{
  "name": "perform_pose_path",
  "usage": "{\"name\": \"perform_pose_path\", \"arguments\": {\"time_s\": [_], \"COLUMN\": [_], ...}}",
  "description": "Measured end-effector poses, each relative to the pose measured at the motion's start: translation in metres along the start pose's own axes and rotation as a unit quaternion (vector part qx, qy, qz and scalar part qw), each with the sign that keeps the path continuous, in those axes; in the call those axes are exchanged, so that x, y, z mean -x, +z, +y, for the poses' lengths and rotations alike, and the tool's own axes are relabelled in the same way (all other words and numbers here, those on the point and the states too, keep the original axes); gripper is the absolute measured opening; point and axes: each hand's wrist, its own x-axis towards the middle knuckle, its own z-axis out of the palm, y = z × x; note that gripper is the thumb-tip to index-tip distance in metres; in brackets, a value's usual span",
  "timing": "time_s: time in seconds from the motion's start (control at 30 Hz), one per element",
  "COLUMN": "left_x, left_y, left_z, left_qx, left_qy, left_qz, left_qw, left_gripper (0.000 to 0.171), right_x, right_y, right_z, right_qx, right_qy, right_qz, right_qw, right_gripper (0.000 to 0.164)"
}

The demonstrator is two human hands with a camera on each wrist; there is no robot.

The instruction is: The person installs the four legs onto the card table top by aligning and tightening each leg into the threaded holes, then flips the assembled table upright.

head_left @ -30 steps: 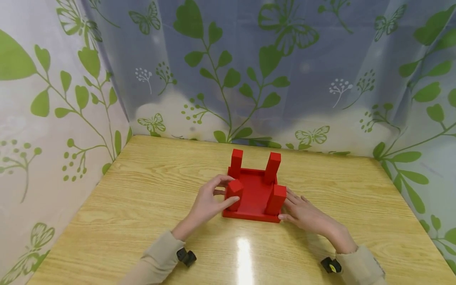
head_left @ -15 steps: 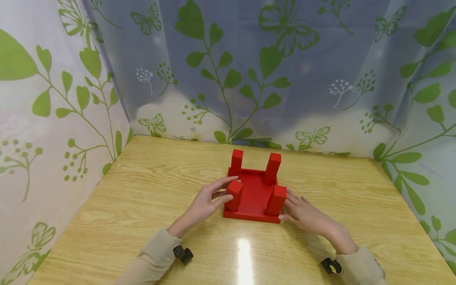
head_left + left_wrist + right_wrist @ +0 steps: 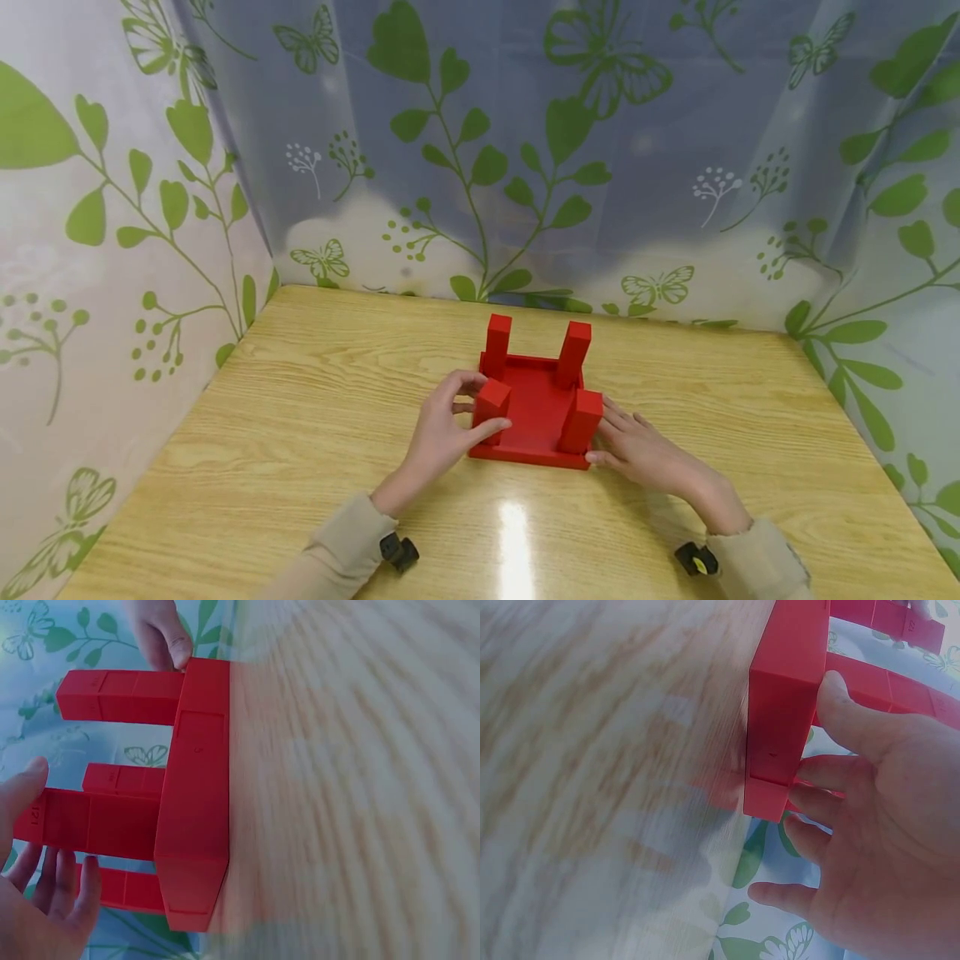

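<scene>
A red square base (image 3: 536,408) with a raised rim lies flat on the wooden table, and red posts stand up from its corners. My left hand (image 3: 438,429) holds the near-left post (image 3: 492,402) near its top, thumb across the near side and fingers behind. The left wrist view shows this post (image 3: 120,825) between thumb and fingers, with faint digits near its end. At the base's right side rests my right hand (image 3: 648,454), fingers fairly straight along the side. Its thumb (image 3: 844,697) touches the near-right corner, beside the near-right post (image 3: 581,423).
The wooden table (image 3: 322,358) spreads around the base on every side. Behind it and at both sides hangs a curtain (image 3: 510,183) printed with leaves and butterflies. Small black devices (image 3: 399,552) sit at both wrists.
Half a second ago the left thumb was drawn back to the post's left edge; now it lies farther right across the near side. The right hand and the base have stayed put.
</scene>
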Motion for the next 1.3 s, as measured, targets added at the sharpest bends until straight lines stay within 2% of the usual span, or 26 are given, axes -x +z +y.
{"name": "perform_pose_path", "arguments": {"time_s": [0.1, 0.23, 0.37, 0.53, 0.6, 0.8, 0.87, 1.03, 1.3], "left_x": [0.0, 0.0, -0.001, -0.004, -0.004, -0.002, -0.003, -0.006, -0.01], "left_y": [-0.002, -0.005, -0.009, -0.013, -0.012, -0.004, -0.003, -0.006, -0.014], "left_z": [0.0, -0.001, -0.003, -0.006, -0.007, -0.001, 0.001, -0.003, -0.007], "left_qx": [0.011, 0.04, 0.061, 0.074, 0.067, 0.029, 0.025, 0.041, 0.049], "left_qy": [-0.006, 0.007, 0.03, 0.031, 0.026, 0.01, 0.008, 0.015, 0.021], "left_qz": [-0.017, -0.049, -0.093, -0.137, -0.131, -0.046, -0.037, -0.052, -0.091], "left_qw": [0.9998, 0.998, 0.9934, 0.9873, 0.9887, 0.9985, 0.999, 0.9977, 0.9944], "left_gripper": [0.051, 0.046, 0.046, 0.051, 0.054, 0.058, 0.056, 0.047, 0.044], "right_x": [0.001, 0.001, 0.002, 0.002, 0.001, 0.0, 0.0, -0.001, -0.001], "right_y": [0.0, 0.0, -0.001, -0.003, -0.003, -0.004, -0.003, -0.002, -0.001], "right_z": [-0.001, -0.001, -0.001, -0.002, -0.003, -0.003, -0.002, -0.002, -0.002], "right_qx": [-0.004, -0.009, -0.01, -0.009, -0.009, -0.008, -0.008, -0.01, -0.01], "right_qy": [0.001, 0.001, 0.006, 0.008, 0.007, 0.004, 0.003, -0.001, -0.005], "right_qz": [-0.001, 0.001, 0.0, -0.003, -0.003, -0.001, -0.001, -0.001, 0.0], "right_qw": [1.0, 1.0, 1.0, 1.0, 1.0, 1.0, 1.0, 1.0, 1.0], "right_gripper": [0.072, 0.073, 0.073, 0.072, 0.072, 0.073, 0.073, 0.073, 0.073]}}
